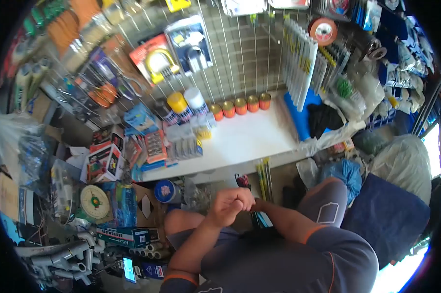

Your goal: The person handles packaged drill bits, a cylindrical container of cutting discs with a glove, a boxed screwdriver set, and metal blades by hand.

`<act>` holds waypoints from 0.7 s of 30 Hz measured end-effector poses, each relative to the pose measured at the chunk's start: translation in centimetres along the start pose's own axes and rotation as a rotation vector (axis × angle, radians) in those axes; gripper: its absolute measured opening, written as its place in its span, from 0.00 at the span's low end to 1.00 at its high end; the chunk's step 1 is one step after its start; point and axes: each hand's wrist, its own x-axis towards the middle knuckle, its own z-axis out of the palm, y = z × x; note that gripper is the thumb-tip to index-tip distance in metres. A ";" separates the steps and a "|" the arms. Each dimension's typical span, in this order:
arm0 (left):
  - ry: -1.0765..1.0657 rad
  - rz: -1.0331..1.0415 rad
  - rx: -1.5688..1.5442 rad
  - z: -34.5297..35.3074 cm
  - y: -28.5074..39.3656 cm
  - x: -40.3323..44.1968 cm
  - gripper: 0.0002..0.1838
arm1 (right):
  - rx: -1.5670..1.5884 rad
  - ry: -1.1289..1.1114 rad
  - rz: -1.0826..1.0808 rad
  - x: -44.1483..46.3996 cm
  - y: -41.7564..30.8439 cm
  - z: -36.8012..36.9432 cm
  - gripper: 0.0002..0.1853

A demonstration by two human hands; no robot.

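My left hand [231, 204] is in front of my body, low in the middle of the view, with its fingers curled closed. What lies inside the curl, if anything, is hidden. My right hand [255, 206] meets it from the right and is mostly covered by it, so its fingers do not show. Just beyond my hands is a small dark and red item [242, 180]. Several orange tins [240, 106] stand in a row at the back of the white shelf [249, 134], beside a yellow-capped can [177, 102] and a white-capped can [196, 100].
Left of me are a round-dial scale [94, 202], a screwdriver box [122, 237], grey pipe fittings [71, 254] and a lit phone [129, 269]. Packaged tools hang on the wire grid [249, 53]. A dark blue cloth [389, 215] and plastic bags [406, 158] lie at the right.
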 end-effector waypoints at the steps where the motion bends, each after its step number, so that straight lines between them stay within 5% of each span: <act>1: -0.028 0.027 -0.053 1.0 1.1 0.5 0.26 | -0.055 -0.026 -0.002 -1.5 -2.1 -0.8 0.25; 8: -0.400 0.100 -0.574 15.1 15.0 3.2 0.26 | -0.331 0.017 -0.128 -12.7 -22.6 -7.6 0.15; 10: -0.376 -0.105 -0.846 19.3 17.2 2.5 0.25 | -0.316 0.021 -0.054 -16.1 -29.0 -8.6 0.26; 11: -0.327 -0.193 -1.297 22.3 19.3 2.0 0.25 | -0.281 0.031 -0.163 -16.5 -29.7 -8.9 0.24; 13: -0.356 -0.273 -1.674 24.1 20.8 1.1 0.29 | -0.240 0.050 -0.334 -17.3 -32.5 -9.7 0.21; 17: -0.714 -0.375 -1.362 21.5 19.4 0.9 0.24 | -0.275 0.163 -0.499 -23.1 -40.8 -12.9 0.16; 19: -0.728 -0.580 -1.191 20.5 21.1 1.8 0.23 | -0.373 0.192 -0.583 -24.7 -44.3 -14.7 0.14; 20: -0.640 -0.771 -1.118 20.4 23.5 2.5 0.21 | -0.310 0.221 -0.629 -26.7 -47.3 -15.2 0.12; 21: -0.408 -0.606 -1.219 22.0 24.6 2.8 0.20 | -0.291 0.213 -0.634 -27.5 -48.9 -16.1 0.11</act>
